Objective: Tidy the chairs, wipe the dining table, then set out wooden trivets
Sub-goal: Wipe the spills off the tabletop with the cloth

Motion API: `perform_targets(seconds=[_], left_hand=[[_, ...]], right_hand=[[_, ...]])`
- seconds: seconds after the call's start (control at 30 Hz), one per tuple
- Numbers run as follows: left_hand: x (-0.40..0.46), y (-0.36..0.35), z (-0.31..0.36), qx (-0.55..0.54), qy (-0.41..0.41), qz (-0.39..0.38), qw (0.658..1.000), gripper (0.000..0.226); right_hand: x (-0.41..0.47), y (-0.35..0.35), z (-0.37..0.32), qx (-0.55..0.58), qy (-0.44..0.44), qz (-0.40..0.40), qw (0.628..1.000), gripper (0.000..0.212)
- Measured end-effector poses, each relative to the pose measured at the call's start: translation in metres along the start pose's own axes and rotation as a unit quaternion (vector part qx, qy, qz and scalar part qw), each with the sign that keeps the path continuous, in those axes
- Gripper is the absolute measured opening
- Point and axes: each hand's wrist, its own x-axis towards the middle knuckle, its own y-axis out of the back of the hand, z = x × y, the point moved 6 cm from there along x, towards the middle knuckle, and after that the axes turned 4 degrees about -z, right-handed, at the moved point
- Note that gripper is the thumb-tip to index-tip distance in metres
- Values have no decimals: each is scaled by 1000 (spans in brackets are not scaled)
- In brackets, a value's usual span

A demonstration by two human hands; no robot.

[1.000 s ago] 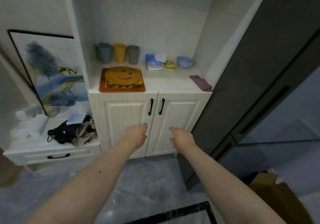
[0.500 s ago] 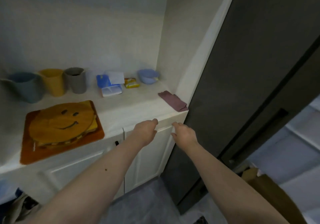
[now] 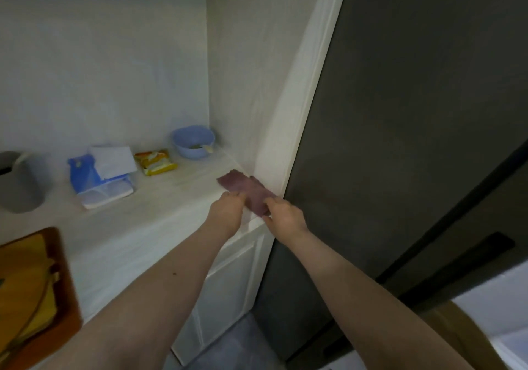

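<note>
A folded maroon cloth (image 3: pixel 243 188) lies at the right end of the white counter (image 3: pixel 160 221), against the side wall. My left hand (image 3: pixel 225 212) reaches over the counter edge, and its fingertips touch the cloth's left side. My right hand (image 3: pixel 283 215) pinches the cloth's near end, which overhangs the counter edge. At the bottom left, a stack of wooden trivets (image 3: pixel 25 295) sits on a brown board (image 3: pixel 67 298), partly cut off by the frame.
Along the back of the counter stand a blue bowl (image 3: pixel 193 142), a yellow snack packet (image 3: pixel 155 162), a blue and white box (image 3: pixel 100 178) and a grey cup (image 3: pixel 18 182). A dark fridge (image 3: pixel 400 141) stands at the right. White cabinet doors (image 3: pixel 225 289) are below.
I have come closer to the counter's right end. Both hands have moved forward from the cabinet front to the maroon cloth, and the right hand has taken hold of its near end.
</note>
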Motion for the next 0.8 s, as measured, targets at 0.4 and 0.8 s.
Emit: perform_targets(seconds=[0.4,0.8], left_hand=[[46,-7,-1,76,-8,24,997,27],[-25,-13,46,-74,-155,57,984,31]], right_hand=[[17,-1,10,39,-13,58,997,22],[-102,-3,12,215,-232,171,933,16]])
